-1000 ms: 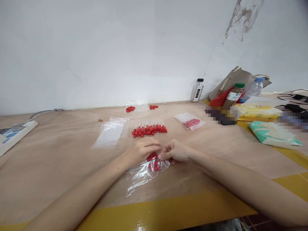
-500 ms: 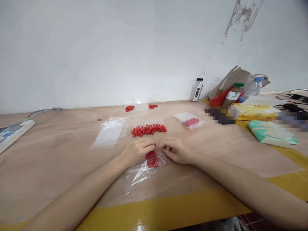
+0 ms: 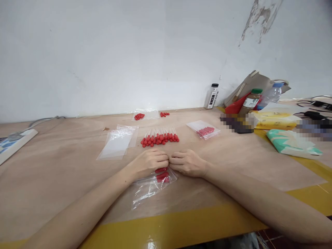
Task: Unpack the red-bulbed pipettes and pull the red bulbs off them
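Two bare hands meet on the near side of a row of red-ended sticks (image 3: pixel 159 139), the landmark here. The left hand (image 3: pixel 151 162) and right hand (image 3: pixel 188 163) have curled fingers, tips together at the far edge of a clear bag (image 3: pixel 144 193); what they pinch is hidden, so their grip cannot be told. The bag lies flat nearest the person, red pieces (image 3: pixel 163 177) showing through it.

Judging by the layout, the work is partway: a bag with red contents (image 3: pixel 203 129) lies right of the row, apparently done, while the row itself, flat clear bags (image 3: pixel 118 141) to its left and small red pieces (image 3: pixel 139 117) beyond it appear left to handle.

The brown tabletop (image 3: pixel 64 166) has yellow tape (image 3: pixel 145 228) along its near edge. Far right of the row stand bottles (image 3: pixel 251 101); behind it rises a pale wall (image 3: pixel 103 52).
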A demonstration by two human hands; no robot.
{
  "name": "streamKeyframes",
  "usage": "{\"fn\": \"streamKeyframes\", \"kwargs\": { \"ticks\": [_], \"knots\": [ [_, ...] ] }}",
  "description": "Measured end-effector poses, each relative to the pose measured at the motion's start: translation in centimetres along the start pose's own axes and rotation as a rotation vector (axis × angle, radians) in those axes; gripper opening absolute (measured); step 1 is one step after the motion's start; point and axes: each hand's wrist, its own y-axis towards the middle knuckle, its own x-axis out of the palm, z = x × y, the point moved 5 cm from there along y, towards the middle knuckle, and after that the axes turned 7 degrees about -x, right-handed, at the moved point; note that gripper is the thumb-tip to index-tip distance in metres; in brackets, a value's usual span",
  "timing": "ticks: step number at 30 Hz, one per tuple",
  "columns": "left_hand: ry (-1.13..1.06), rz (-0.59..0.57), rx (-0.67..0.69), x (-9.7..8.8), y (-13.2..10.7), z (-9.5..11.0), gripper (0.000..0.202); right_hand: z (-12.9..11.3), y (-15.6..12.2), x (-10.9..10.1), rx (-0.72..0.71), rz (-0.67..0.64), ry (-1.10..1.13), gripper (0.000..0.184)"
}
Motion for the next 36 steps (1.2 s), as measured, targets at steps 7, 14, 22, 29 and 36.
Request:
{"fn": "streamKeyframes", "kwargs": {
  "ticks": [7, 14, 22, 29, 36],
  "knots": [
    [0.157, 0.015, 0.089, -2.1, -0.5, -0.4, 0.025, 0.5, -0.5, -0.7, 0.086, -0.024, 0.284, 0.022],
    [0.109, -0.057, -0.001, -0.4, -1.0, -0.8, 0.027, 1.8, -0.7, 0.4, 0.589, 0.098, 0.760, 0.028],
    [-0.136, -0.171, -0.385, -1.9, -5.6, -0.2, 0.054, 1.6, -0.1, 1.3, 0.617, 0.170, 0.818, 0.025],
    [-0.279, -0.094, -0.473, -1.1, -6.8, 0.3, 0.048, 1.7, -0.2, 0.8, 0.562, 0.144, 0.835, 0.049],
    [-0.354, -0.012, -0.448, 0.4, -3.4, -0.6, 0.043, 2.6, -1.7, -0.4, 0.701, 0.091, 0.777, 0.041]
  ]
}}
